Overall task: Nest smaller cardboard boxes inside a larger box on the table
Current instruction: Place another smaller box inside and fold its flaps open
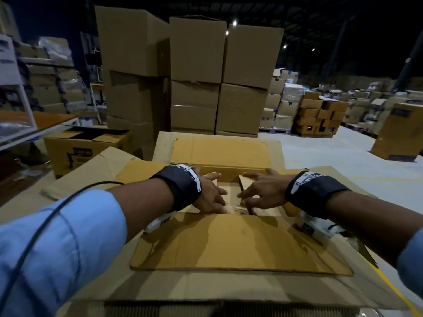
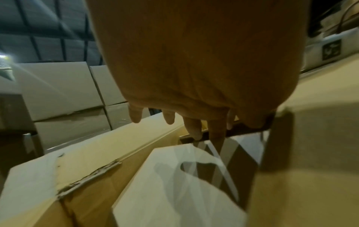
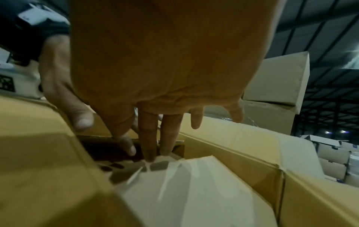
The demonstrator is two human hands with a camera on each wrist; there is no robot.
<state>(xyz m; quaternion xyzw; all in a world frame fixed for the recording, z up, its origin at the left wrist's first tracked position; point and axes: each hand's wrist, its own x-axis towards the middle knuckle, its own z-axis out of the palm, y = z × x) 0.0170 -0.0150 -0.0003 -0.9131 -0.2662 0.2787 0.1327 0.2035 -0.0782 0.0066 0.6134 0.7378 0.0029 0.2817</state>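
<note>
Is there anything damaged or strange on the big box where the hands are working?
Yes. The large open box has a torn, frayed edge on its left flap, seen in the left wrist view. Both hands, left hand and right hand, reach inside with straight fingers. Nothing is spilled.

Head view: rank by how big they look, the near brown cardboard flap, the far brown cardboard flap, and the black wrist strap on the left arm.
1. Near brown cardboard flap, though nearness to the camera enlarges it.
2. Far brown cardboard flap.
3. Black wrist strap.
</note>
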